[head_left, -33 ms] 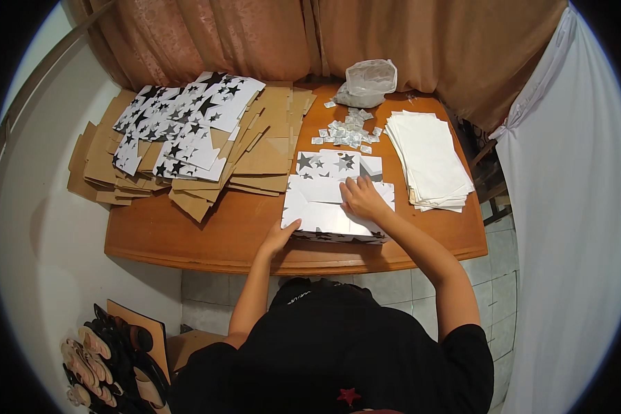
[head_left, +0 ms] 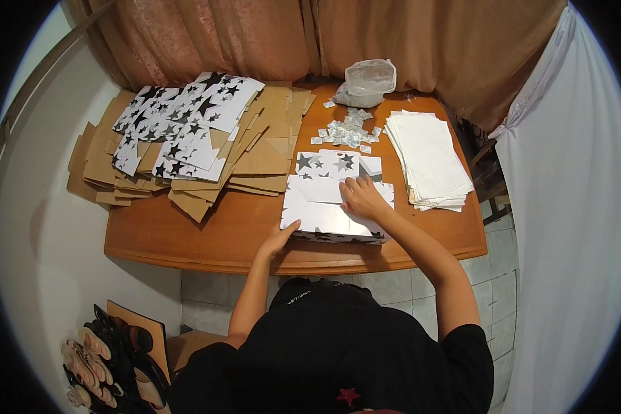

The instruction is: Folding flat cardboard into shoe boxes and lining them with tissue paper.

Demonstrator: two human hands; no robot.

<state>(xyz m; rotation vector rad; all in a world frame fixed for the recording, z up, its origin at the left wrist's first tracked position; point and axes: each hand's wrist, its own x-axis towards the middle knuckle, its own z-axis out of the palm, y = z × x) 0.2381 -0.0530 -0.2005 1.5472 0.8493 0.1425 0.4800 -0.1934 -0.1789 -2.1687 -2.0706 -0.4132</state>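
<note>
Black shirt: the near middle is filled by the shirt (head_left: 366, 345), and bare forearms are extended from its sleeves over the table edge.
Shoes: several pairs of shoes (head_left: 93, 362), tan and black, are gathered at the lower left, beside a brown board (head_left: 141, 321).
Wooden table: the near edge of the table (head_left: 186, 238) is curved, and pale floor tiles (head_left: 397, 284) are seen below it.
Left hand: the near left corner of the box is grasped by the left hand (head_left: 277, 240), its thumb laid along the corner and its other fingers mostly hidden.
White box: the box (head_left: 328, 219) is set at the table's near middle, its pale inside turned up, black stars printed on its near wall and on its raised far panel.
Right hand: the fingers of the right hand (head_left: 361, 196) are bent over the box's far fold; whether anything is pinched cannot be told.
Paper stack: white sheets (head_left: 428, 159) are piled to the right of the box.
Cardboard pile: flat brown pieces (head_left: 262, 155) are heaped at the left, topped by star-printed sheets (head_left: 207, 110).
Small packets: clear, silvery squares (head_left: 348, 132) are scattered beyond the box.
Plastic bag: an open translucent bag (head_left: 370, 81) is placed behind them.
Curtains: the far side is closed off by brown cloth (head_left: 221, 38).
</note>
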